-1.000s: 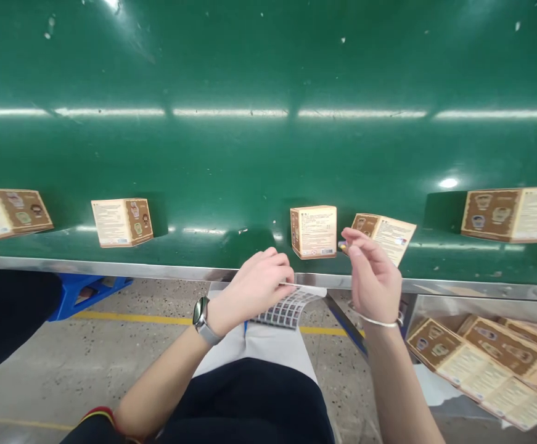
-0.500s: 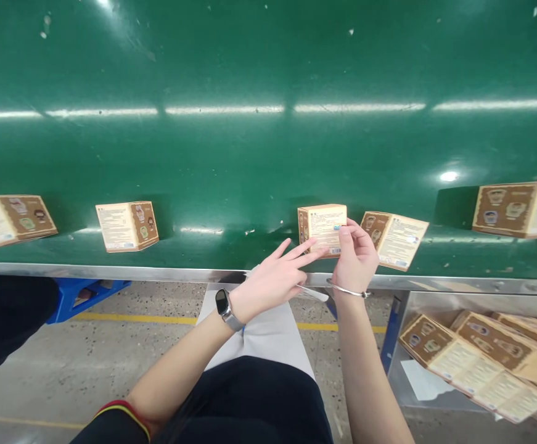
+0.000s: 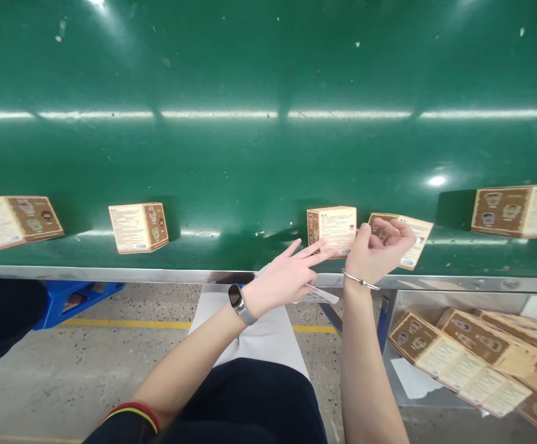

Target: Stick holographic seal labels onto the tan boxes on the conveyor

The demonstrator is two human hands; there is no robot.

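My left hand [image 3: 291, 274] reaches in from the left, its upper fingers stretched over the lower front of a small brown-and-cream carton [image 3: 335, 225]. Under its palm, a pale sheet [image 3: 320, 296], looking like a sticker sheet, is held by the lower fingers and sticks out past the table edge. A small coloured mark shows near the carton's right edge. My right hand [image 3: 379, 250] is just right of that carton, thumb apart from the loosely curled fingers, with nothing visible in them. It partly covers a second carton [image 3: 418, 237] behind it.
More cartons stand along the green table [image 3: 226, 160]: one carton [image 3: 139, 228] and another [image 3: 18, 222] to the left, one [image 3: 518, 211] far right. Flattened cartons [image 3: 467, 357] lie on a metal shelf below right. A blue stool [image 3: 65, 302] and a dark-clothed leg are at lower left.
My right hand has come off the carton's face and moved right, its fingers opening from a pinch. My left hand stays on the carton. The whole view has shifted slightly.
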